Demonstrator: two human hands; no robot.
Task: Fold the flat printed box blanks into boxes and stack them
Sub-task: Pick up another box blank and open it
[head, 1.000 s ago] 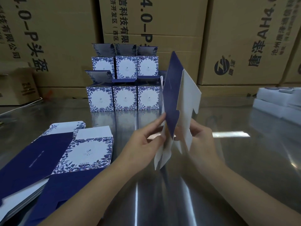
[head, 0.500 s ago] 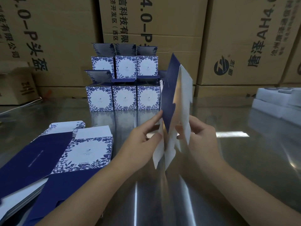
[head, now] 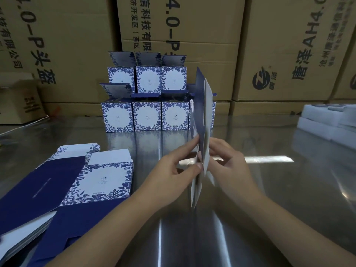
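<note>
I hold one blue and white box blank upright and edge-on above the middle of the steel table. My left hand pinches its left side between thumb and fingers. From the other side my right hand grips it, the fingers partly hidden behind the card. A pile of flat printed blanks lies at the near left. At the back, folded boxes with blue floral fronts stand in two tiers, their top flaps open.
Large brown cartons form a wall behind the table. White foam pieces lie at the far right edge. A small brown carton sits at the far left. The steel table is bare to the right of my hands.
The blank has closed up from a spread V to a nearly flat, edge-on sheet. My hands have drawn closer together around it.
</note>
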